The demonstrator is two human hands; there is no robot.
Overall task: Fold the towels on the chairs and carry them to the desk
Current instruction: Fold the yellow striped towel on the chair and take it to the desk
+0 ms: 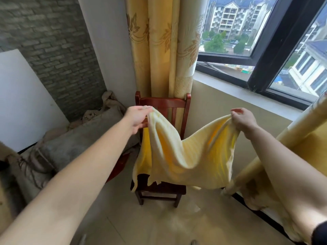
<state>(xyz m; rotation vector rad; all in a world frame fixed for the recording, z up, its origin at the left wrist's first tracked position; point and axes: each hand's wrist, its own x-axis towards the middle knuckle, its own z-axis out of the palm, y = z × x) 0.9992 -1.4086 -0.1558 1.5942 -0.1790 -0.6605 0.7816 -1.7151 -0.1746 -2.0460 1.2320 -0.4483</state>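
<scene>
A pale yellow towel (184,156) hangs in the air in front of a dark red wooden chair (162,103). My left hand (138,117) pinches its upper left corner and my right hand (244,121) grips its upper right corner. Between the hands the top edge sags in a deep curve. The towel's lower edge drapes down to the chair seat (159,189) and covers most of it. The desk is out of view.
Yellow patterned curtains (159,46) hang behind the chair, and another curtain (292,156) falls at the right. A window (265,50) with a ledge runs along the right wall. Grey sacks (74,144) and a white board (21,96) stand at the left. Tiled floor (141,223) lies in front.
</scene>
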